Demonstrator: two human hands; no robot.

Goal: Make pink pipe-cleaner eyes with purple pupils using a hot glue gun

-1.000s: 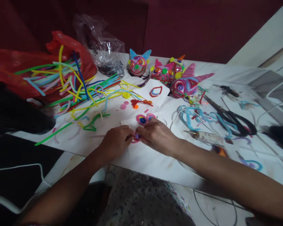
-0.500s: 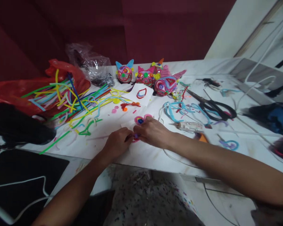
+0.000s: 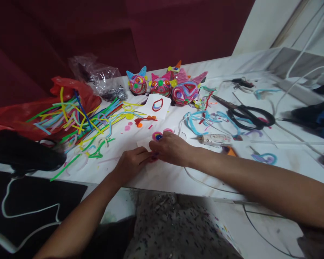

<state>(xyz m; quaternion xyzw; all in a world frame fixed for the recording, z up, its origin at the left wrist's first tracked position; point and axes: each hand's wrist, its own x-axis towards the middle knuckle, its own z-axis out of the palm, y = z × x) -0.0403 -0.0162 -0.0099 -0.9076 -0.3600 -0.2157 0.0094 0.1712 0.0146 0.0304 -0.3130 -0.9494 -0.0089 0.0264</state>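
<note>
My left hand and my right hand meet over the middle of the white table. Both are closed, fingertips pinching a small pink pipe-cleaner piece with a purple middle, mostly hidden under the fingers. Just beyond my right knuckles lies a pink and yellow pipe-cleaner coil with a dark blue centre. Another pink coil peeks out behind that hand. A slip of white paper rests under the work. Farther back, a white card carries a red and blue drop-shaped outline.
Colourful pipe cleaners spill from a red bag at left. Several decorated animal heads stand at the back. Black-handled scissors, a glue gun-like white tool and blue scraps lie at right, with cables nearby.
The view has shifted and tilted slightly. My left fingers have straightened a little and moved in closer to my right fingers; both hands stay at the pink piece.
</note>
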